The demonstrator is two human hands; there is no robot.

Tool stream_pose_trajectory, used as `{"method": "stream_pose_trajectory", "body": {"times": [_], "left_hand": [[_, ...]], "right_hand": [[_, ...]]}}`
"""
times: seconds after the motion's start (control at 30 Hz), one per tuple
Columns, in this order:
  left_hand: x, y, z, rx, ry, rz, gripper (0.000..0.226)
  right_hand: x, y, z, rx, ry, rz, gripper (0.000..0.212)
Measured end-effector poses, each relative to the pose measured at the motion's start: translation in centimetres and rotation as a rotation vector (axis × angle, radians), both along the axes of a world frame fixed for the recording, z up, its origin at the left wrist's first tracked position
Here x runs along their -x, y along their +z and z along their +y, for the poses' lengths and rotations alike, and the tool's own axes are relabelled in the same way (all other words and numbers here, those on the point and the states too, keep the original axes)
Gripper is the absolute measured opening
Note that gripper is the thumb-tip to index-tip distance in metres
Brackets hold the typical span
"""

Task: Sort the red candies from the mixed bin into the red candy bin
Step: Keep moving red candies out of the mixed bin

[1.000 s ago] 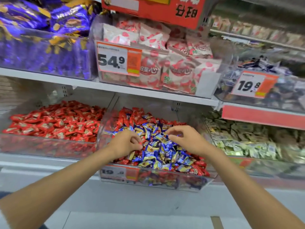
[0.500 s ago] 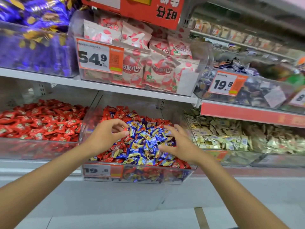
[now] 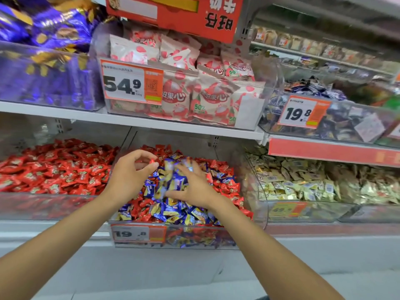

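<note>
Left hand (image 3: 129,174) pinches a red candy (image 3: 153,162) above the mixed bin (image 3: 194,237); right hand (image 3: 194,187), fingers spread loose, rests on blue candies (image 3: 173,211).

A price of 54.9 is printed in black on the white-and-orange price tag (image 3: 132,84) fixed to the upper middle bin (image 3: 249,113), beside a QR code. On the pink-and-white bags (image 3: 207,98) held in it, "50%" in green and the characters "果心" are shown. 19.8 is printed on the second tag (image 3: 303,112), on the upper right bin (image 3: 357,106), and again on the third tag (image 3: 138,233), on the front of the mixed bin (image 3: 194,237). Black characters are printed upside down on the red carton (image 3: 173,16) overhead. The faded tag (image 3: 286,210) on the lower right bin (image 3: 324,212) is too blurred to be read.
</note>
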State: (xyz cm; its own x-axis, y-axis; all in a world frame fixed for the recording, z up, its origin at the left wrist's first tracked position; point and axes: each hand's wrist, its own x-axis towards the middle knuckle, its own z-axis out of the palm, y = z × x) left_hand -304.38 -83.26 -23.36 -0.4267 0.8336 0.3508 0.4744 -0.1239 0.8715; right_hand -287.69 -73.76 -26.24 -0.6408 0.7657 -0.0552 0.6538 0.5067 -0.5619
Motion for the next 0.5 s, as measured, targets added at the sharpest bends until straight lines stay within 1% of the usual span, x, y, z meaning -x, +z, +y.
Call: {"method": "stream_pose_trajectory", "body": {"times": [0.07,0.13,0.17,0.23,0.27,0.3,0.33,0.4,0.47,0.5], "left_hand": [[-0.2,0.2,0.2,-0.027,0.013,-0.021,0.009],[-0.3,0.4,0.4,-0.061,0.023,-0.042,0.012],[-0.3,0.5,0.6,-0.072,0.025,-0.050,0.013],[-0.5,0.7,0.9,-0.069,0.028,-0.058,0.012],[-0.6,0.7,1.1,-0.061,0.030,-0.061,0.010],[-0.8,0.7,1.3,-0.050,0.032,-0.063,0.009],[-1.0,0.7,1.5,-0.039,0.027,-0.059,0.009],[-1.4,0.6,1.9,-0.025,0.002,-0.048,0.010],[-2.0,0.4,2.1,-0.011,-0.024,-0.043,0.013],[-2.3,0.4,2.1,-0.001,-0.036,-0.038,0.011]], "right_hand": [[-0.1,0.5,-0.4,0.113,0.129,0.102,0.083],[-1.0,1.4,-0.7,0.186,0.191,0.211,0.073],[-1.7,1.9,-0.6,0.169,0.177,0.262,0.065],[-3.8,2.8,0.1,0.048,0.080,0.314,0.049],[-5.2,2.7,0.8,-0.022,0.010,0.284,0.046],[-6.7,2.3,1.7,-0.087,-0.054,0.214,0.046],[-8.0,1.6,2.6,-0.110,-0.101,0.120,0.050],[-9.4,0.1,3.5,0.007,-0.147,-0.049,0.064],[-9.1,-1.1,3.4,0.128,-0.165,-0.111,0.075],[-8.6,-1.4,3.4,0.120,-0.174,-0.123,0.074]]}}
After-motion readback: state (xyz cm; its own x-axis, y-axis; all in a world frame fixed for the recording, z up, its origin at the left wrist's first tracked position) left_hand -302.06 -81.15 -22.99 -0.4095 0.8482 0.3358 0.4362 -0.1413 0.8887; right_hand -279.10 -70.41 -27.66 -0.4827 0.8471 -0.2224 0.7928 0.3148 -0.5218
